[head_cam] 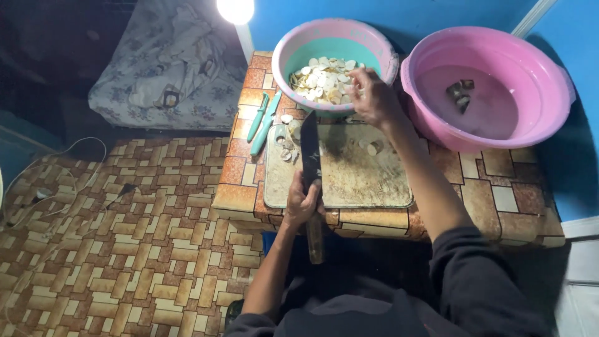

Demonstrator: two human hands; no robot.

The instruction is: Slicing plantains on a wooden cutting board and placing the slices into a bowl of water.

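The person sat at a low table covered in a brown tile pattern. The left hand was closed around the wooden handle of a large knife, whose dark blade lay flat and pointed away from the body across the left part of a worn cutting board. The right hand was extended to the near rim of a basin with a teal interior; its fingers were curled inward, but whether they pinched anything could not be determined. That basin held a heap of pale round slices. A few loose slices lay on the board beside the blade, and one more piece lay just below the right hand. Two teal-handled tools rested on the table, left of the board. A pink basin stood to the right, touching the first basin, and contained water with a few dark pieces. A patterned cloth bundle lay on the floor beyond the table.
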